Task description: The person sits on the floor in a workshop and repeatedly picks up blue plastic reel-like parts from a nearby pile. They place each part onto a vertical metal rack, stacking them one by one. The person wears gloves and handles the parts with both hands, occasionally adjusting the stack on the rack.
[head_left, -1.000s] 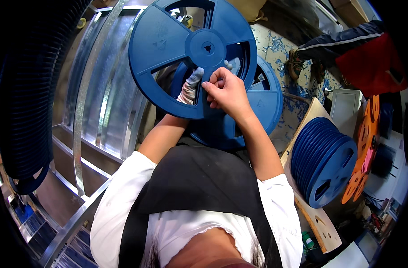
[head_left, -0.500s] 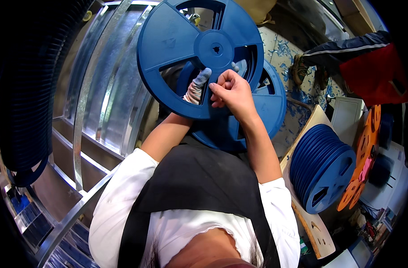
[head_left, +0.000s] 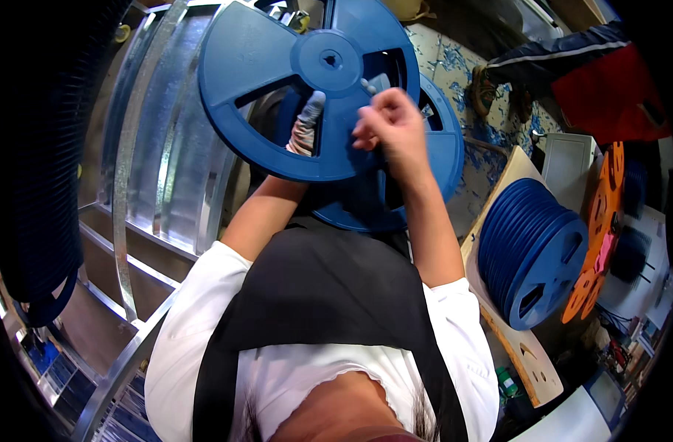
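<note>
Blue reel (head_left: 314, 77) is up beyond the black apron (head_left: 314, 287), overlapping a second reel (head_left: 441, 158). Left hand (head_left: 305, 125) clamps its spoke, thumb in one window. Right hand (head_left: 393, 121) blurred, fingers curled by its face; cannot tell whether pinching. Metal rack (head_left: 123, 184) at left.

Left of grip: a bare metal rack (head_left: 120, 177) is standing near, its bars catching light. Beyond grip, to the right: blue scraps (head_left: 454, 59) are littering a pale floor (head_left: 429, 48); another person's dark trouser leg (head_left: 550, 55) is showing beside red cloth (head_left: 594, 92). Right of grip: a grey box (head_left: 567, 166) is standing near orange discs (head_left: 594, 221). Right, nearer the body: a wooden board (head_left: 510, 335) is slanting past a small green object (head_left: 507, 383).
</note>
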A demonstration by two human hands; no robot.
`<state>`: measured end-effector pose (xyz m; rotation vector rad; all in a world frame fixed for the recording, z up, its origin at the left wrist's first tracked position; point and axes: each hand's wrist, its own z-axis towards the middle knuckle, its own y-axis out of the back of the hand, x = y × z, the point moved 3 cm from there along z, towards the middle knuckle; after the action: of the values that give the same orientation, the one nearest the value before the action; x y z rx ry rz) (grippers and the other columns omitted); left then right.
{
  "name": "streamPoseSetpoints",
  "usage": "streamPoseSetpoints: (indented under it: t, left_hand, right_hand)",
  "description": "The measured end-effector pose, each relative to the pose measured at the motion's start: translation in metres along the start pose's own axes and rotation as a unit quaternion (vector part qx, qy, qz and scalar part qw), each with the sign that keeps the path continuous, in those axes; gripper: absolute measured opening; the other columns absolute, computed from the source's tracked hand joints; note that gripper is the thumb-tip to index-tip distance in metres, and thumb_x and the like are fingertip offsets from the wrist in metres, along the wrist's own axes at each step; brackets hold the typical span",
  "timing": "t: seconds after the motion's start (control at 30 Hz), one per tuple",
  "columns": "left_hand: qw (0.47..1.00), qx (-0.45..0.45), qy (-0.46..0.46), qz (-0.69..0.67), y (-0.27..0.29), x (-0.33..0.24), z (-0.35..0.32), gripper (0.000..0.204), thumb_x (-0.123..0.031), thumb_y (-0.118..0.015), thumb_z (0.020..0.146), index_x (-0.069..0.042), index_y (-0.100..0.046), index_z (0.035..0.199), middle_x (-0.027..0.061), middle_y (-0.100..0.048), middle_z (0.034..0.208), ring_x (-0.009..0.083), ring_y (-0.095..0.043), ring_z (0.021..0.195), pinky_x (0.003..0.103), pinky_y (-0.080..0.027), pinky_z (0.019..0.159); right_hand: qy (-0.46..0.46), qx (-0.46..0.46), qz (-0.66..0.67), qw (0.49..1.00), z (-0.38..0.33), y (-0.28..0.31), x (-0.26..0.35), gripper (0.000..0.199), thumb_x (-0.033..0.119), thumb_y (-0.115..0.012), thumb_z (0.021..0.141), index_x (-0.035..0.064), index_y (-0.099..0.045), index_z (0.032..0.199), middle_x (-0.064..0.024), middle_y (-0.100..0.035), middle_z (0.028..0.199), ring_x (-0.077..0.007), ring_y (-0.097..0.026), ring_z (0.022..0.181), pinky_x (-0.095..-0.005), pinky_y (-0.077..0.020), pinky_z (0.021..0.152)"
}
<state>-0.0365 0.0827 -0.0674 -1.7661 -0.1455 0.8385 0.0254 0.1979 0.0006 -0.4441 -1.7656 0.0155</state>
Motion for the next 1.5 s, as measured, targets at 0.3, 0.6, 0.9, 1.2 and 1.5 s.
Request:
streamPoseSetpoints:
  t: [0.3,0.6,0.9,1.2,1.5]
  left_hand:
    - [0.945,0.077,-0.034,-0.316,0.01,0.005,0.008,0.059,-0.048,-0.048,0.091,-0.014,-0.038,0.138,0.0093,-0.041,0.14,0.027,-0.035,0.132,0.046,-0.023,0.113]
    - [0.954,0.029,-0.007,-0.297,0.007,0.006,0.008,0.05,-0.04,-0.055,0.09,-0.012,-0.046,0.13,0.0089,-0.05,0.129,0.0226,-0.045,0.121,0.04,-0.036,0.105]
    - [0.969,0.027,-0.003,-0.246,0.007,0.006,0.009,0.048,-0.037,-0.058,0.088,-0.011,-0.048,0.127,0.0082,-0.052,0.124,0.0214,-0.048,0.115,0.038,-0.04,0.099]
    - [0.997,-0.002,-0.07,-0.027,0.0,-0.032,-0.032,0.046,-0.033,-0.061,0.087,-0.011,-0.049,0.125,0.0075,-0.055,0.119,0.0203,-0.052,0.108,0.036,-0.044,0.094]
    - [0.886,-0.222,-0.336,0.231,-0.019,-0.103,-0.22,0.044,-0.03,-0.064,0.085,-0.01,-0.051,0.122,0.0069,-0.057,0.114,0.0191,-0.055,0.102,0.034,-0.047,0.089]
  right_hand:
    - [0.18,-0.098,-0.438,0.875,-0.071,0.071,-0.03,0.027,0.004,-0.073,0.068,0.004,-0.059,0.092,-0.0085,-0.058,0.083,-0.0208,-0.06,0.076,-0.0286,-0.0479,0.067]
    - [0.296,-0.124,-0.568,0.758,-0.061,0.056,-0.042,0.013,0.002,-0.067,0.072,0.0054,-0.058,0.082,-0.0083,-0.058,0.079,-0.026,-0.057,0.073,-0.0328,-0.0465,0.061]
    - [0.232,-0.528,0.055,0.815,-0.1,0.174,-0.031,0.04,0.043,-0.037,0.098,0.0099,-0.052,0.081,-0.0034,-0.055,0.08,-0.0142,-0.055,0.076,-0.029,-0.0435,0.065]
    - [0.151,-0.012,-0.697,0.701,-0.04,0.027,-0.038,0.046,0.035,-0.065,0.079,0.007,-0.057,0.114,-0.0172,-0.043,0.135,-0.0355,-0.026,0.135,-0.0547,-0.0182,0.107]
    - [0.176,-0.004,-0.724,0.667,-0.033,0.028,-0.068,0.064,0.043,-0.055,0.083,0.0235,-0.036,0.142,-0.0106,-0.027,0.149,-0.0341,-0.026,0.135,-0.0576,-0.0123,0.108]
